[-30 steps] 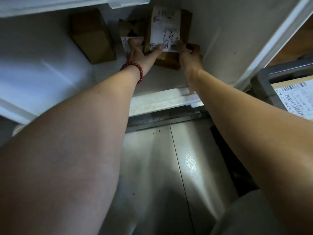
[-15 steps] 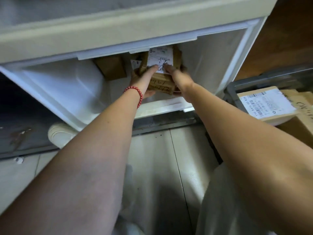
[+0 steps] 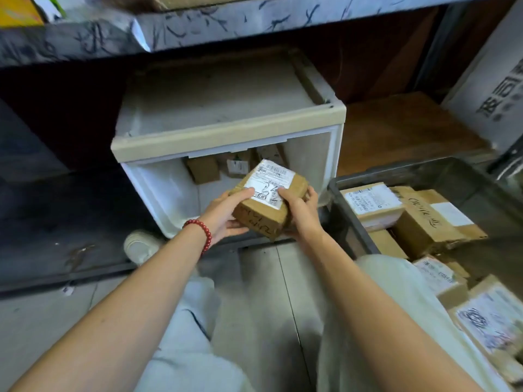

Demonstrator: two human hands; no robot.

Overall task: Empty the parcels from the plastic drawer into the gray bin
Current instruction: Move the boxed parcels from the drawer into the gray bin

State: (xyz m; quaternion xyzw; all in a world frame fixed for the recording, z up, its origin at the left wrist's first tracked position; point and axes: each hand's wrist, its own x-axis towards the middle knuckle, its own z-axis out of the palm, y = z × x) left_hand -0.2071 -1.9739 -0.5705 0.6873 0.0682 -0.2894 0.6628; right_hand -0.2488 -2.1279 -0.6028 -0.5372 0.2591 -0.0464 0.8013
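While both hands are on it, the parcel (image 3: 261,220) sits in the air in front of the plastic drawer (image 3: 158,190), tilted, label face up.

- Left hand (image 3: 226,213): thumb on top at the label edge, fingers curled under the left side. Grasping the parcel.
- Right hand (image 3: 301,213): thumb on the label, fingers wrapped around the right end. Also grasping it.
- Red bead bracelet (image 3: 202,230) on my left wrist.
- Parcel: brown cardboard, white shipping label with black scribble, handwriting on the near face. It is not inside the gray bin (image 3: 396,171), but just left of its near corner.
- Drawer: pulled open and white inside. At the back are a plain brown box (image 3: 203,173), a box with a small label (image 3: 237,165) and one more (image 3: 270,152) partly hidden by the frame.
- Gray bin: on the floor right of the drawer and holding several parcels. A white-labelled one (image 3: 370,205) lies at the left, with a brown box with handwriting (image 3: 430,222) beside it. More lie toward me, blurred.
- Around: my light trousers (image 3: 184,349), tiled floor (image 3: 268,292), a white shoe (image 3: 140,246) left of the drawer, a scribbled-on shelf (image 3: 226,21) overhead and a white carton with printed characters (image 3: 495,80) far right.
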